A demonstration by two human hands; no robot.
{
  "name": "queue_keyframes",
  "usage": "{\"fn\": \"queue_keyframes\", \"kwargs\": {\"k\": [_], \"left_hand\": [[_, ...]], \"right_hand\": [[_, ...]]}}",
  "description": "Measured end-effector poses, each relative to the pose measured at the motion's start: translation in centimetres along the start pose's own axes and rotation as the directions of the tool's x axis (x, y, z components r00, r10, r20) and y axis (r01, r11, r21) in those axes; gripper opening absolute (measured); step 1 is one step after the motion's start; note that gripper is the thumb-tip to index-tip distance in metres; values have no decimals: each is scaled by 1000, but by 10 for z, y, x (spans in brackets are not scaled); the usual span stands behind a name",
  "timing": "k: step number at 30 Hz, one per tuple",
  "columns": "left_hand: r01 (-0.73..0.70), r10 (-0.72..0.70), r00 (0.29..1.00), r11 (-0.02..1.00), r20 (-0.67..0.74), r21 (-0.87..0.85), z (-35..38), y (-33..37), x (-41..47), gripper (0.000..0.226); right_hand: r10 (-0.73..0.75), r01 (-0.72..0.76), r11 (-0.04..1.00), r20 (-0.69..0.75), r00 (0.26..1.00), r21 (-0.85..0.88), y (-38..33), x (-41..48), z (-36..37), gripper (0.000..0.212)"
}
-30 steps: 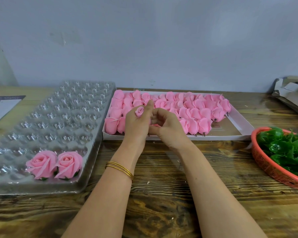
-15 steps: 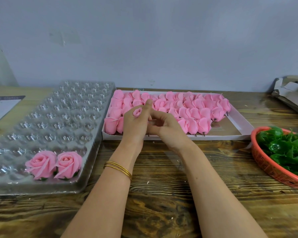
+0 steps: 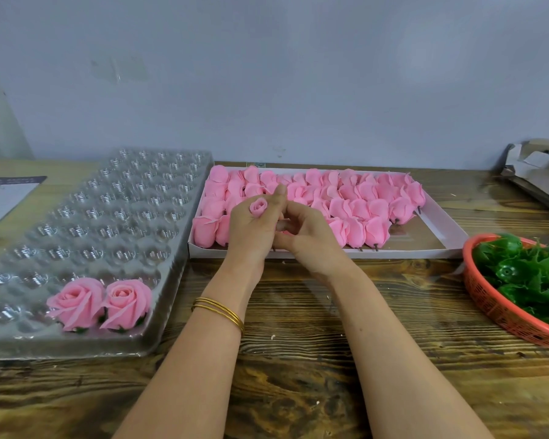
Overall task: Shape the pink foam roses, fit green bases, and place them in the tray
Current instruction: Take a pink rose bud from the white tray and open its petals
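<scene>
Left grip [image 3: 251,231] holds rose bud [image 3: 259,206], bloom up, over the box [image 3: 393,253]. Right grip [image 3: 305,236] curls beside it; hold unclear. Green bases [image 3: 526,274] lie well right, nearer right grip.

Soft, even, shadowless light; glare specks on the clear tray [image 3: 76,223]; wide-angle bending at soft edges.
</scene>
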State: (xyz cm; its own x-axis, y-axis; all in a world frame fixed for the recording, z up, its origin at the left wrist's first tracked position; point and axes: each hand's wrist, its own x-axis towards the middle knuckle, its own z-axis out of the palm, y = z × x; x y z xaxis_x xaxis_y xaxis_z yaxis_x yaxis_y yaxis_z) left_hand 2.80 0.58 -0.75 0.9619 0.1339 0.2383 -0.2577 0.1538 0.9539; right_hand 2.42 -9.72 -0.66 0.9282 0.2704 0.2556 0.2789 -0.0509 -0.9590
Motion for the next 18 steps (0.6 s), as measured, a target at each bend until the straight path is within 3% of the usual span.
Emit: {"fn": "queue_keyframes", "kwargs": {"k": [8, 18], "left_hand": [[24, -24, 1000, 999, -12, 42, -1, 0, 1, 38], [87, -88, 994, 996, -61, -25, 4, 2, -1, 52]], "right_hand": [[40, -44, 997, 67, 997, 63, -4, -3, 0, 24], [43, -43, 999, -43, 998, 21, 2, 2, -2, 29]]}}
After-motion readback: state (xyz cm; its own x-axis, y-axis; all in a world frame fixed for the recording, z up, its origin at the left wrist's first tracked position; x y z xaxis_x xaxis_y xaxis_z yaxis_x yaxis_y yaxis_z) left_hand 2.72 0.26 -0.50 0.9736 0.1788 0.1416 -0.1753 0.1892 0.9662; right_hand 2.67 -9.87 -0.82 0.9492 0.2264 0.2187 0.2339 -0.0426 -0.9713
